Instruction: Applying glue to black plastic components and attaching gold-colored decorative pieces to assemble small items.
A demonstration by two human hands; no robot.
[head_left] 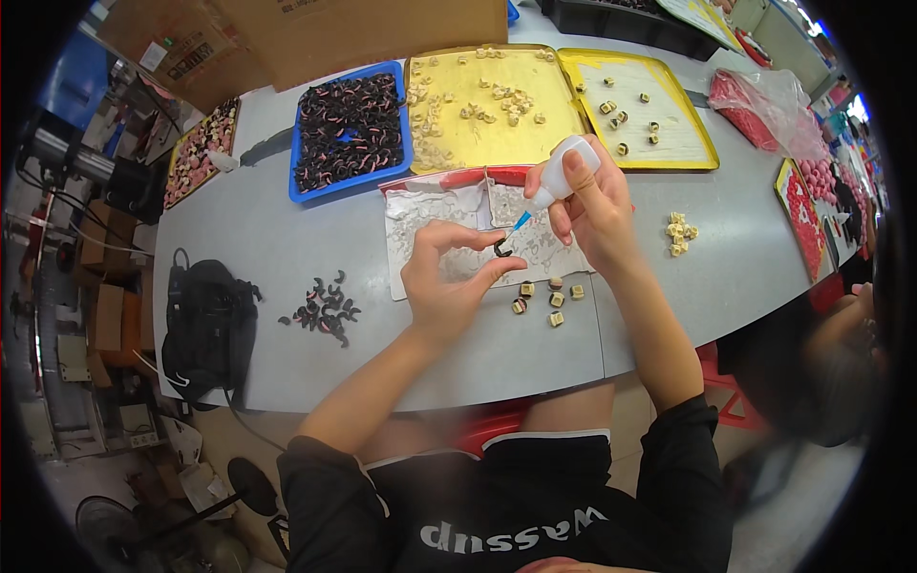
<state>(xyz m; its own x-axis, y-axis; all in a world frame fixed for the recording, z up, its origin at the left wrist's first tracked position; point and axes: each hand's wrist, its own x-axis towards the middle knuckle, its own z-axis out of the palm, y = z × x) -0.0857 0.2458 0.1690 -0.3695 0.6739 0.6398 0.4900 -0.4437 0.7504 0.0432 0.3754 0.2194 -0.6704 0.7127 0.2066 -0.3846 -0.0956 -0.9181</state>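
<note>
Left hand (447, 282) pinches a small dark curved piece (502, 249) between thumb and forefinger, above the grey counter (287, 239). Right hand (594, 210) grips a white squeeze bottle (565, 170), its blue nozzle touching the piece. Small tan cubes (546, 297) lie just below. More dark curved pieces (325, 310) are scattered left; blue tray (349, 129) and yellow tray (492, 105) sit beyond.

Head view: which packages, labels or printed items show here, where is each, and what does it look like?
Cardboard box: far table edge, large, brown, dark print on its face.
Second cardboard box: far left, brown, tilted, pale labels.
Plastic bag: far right, clear, full of red pieces.
Squeeze bottle: in the right hand, white, blue nozzle.
</note>
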